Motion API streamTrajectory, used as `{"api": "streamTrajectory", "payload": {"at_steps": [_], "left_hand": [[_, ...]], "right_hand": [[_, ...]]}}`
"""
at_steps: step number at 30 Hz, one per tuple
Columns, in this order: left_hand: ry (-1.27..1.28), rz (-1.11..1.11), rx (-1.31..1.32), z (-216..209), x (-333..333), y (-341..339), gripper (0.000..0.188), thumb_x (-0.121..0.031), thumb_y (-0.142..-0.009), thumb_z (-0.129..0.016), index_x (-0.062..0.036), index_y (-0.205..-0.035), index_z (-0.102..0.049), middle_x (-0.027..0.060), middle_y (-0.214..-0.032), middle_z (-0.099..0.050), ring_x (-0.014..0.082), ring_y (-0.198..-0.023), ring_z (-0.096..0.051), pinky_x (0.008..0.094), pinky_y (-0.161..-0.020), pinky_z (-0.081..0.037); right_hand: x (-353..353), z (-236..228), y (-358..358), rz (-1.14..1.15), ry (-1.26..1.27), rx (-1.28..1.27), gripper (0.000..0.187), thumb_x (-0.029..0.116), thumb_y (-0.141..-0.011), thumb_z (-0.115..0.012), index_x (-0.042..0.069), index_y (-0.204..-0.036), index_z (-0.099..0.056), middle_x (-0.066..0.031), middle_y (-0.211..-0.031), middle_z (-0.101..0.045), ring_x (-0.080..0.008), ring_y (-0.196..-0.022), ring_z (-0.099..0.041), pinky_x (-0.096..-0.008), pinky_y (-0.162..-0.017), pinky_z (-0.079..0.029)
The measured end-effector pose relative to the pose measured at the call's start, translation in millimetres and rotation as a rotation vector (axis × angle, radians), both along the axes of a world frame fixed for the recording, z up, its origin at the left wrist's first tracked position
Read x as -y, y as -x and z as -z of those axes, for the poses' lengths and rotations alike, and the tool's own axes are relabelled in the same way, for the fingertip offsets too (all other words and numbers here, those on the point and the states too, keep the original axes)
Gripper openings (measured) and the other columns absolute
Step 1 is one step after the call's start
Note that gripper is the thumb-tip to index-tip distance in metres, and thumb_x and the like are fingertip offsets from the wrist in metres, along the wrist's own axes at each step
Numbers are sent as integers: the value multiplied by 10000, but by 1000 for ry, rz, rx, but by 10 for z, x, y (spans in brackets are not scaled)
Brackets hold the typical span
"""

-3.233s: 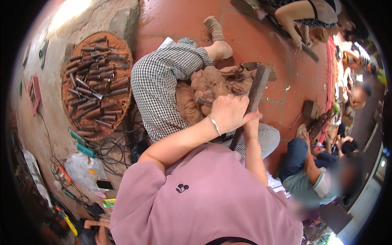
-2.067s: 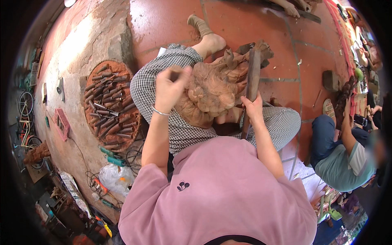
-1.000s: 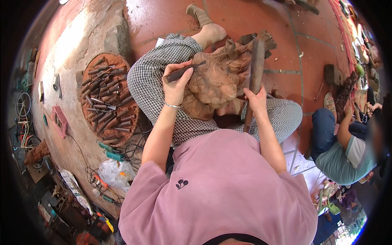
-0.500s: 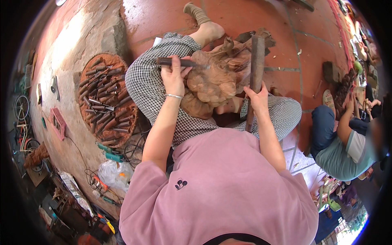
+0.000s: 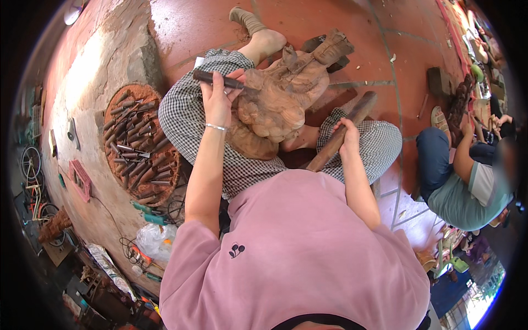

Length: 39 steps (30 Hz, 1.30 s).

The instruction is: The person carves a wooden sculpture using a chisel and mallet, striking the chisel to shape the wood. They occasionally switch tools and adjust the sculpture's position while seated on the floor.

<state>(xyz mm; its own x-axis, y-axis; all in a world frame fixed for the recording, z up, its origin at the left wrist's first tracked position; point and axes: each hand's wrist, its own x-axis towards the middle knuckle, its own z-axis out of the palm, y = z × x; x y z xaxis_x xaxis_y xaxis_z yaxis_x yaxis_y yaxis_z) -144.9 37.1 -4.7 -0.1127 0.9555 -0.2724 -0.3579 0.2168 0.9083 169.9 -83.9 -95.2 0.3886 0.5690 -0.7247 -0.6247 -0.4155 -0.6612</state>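
Observation:
A brown carved wooden figure (image 5: 286,93) lies across my lap, between my checkered trouser legs. My left hand (image 5: 218,99) grips a dark chisel (image 5: 214,79) that lies almost level, its tip against the figure's left side. My right hand (image 5: 348,132) holds a long wooden mallet (image 5: 341,132) slanting up to the right, clear of the carving. A bracelet sits on my left wrist.
A round wooden tray (image 5: 165,181) with several chisels lies to my left on the floor. Cables, plastic bags and tools are scattered at lower left. Another seated person (image 5: 467,181) works at the right, by a dark carving (image 5: 456,104). The floor (image 5: 308,22) is red tile.
My left hand picked a chisel from beside me, brought it up and set it against the figure. The mallet has tipped from upright over the carving to slanting away at the right.

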Motion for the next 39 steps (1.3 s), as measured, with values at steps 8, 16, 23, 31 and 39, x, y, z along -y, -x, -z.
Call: {"api": "streamTrajectory", "payload": {"at_steps": [8,16,23,31,39], "left_hand": [[-415,396,-330,54,-482,-402,271,3,-897,-606,-16,-1128,-465,108,-1026,-637,153,-928,-627,271,-817,-529],[-346,542,-156,154,-712,-656,257,-46,-921,-587,-24,-1134,-446,123,-1034,-649,184,-957,-642,306,-787,-558],[-21,173,53,-108,-663,-409,242,-237,-974,-542,-30,-1093,-504,72,-840,-605,142,-631,-611,252,-504,-527],[-57,-346,215,-278,-374,1503,332,-271,-1007,-425,1,-1185,-492,84,-842,-533,72,-582,-423,164,-416,-350],[363,-628,-593,555,636,3175,666,77,-805,-543,-175,-1396,-366,67,-796,-598,132,-558,-551,265,-470,-482]], "right_hand": [[83,149,31,36,15,1,128,139,-834,-614,28,-815,-553,-80,-677,-569,-192,-593,-574,-322,-529,-482],[84,127,38,-7,23,7,135,162,-862,-599,30,-883,-580,-71,-733,-586,-181,-637,-575,-324,-585,-500],[45,235,20,-71,38,20,191,182,-864,-641,24,-904,-542,-82,-731,-597,-190,-603,-591,-326,-547,-488],[-104,354,52,-57,39,-41,200,167,-850,-666,36,-945,-548,-83,-754,-604,-198,-604,-592,-329,-543,-491],[-239,815,86,54,64,42,234,110,-794,-674,-16,-972,-589,-106,-837,-617,-246,-667,-611,-373,-614,-531]]}}
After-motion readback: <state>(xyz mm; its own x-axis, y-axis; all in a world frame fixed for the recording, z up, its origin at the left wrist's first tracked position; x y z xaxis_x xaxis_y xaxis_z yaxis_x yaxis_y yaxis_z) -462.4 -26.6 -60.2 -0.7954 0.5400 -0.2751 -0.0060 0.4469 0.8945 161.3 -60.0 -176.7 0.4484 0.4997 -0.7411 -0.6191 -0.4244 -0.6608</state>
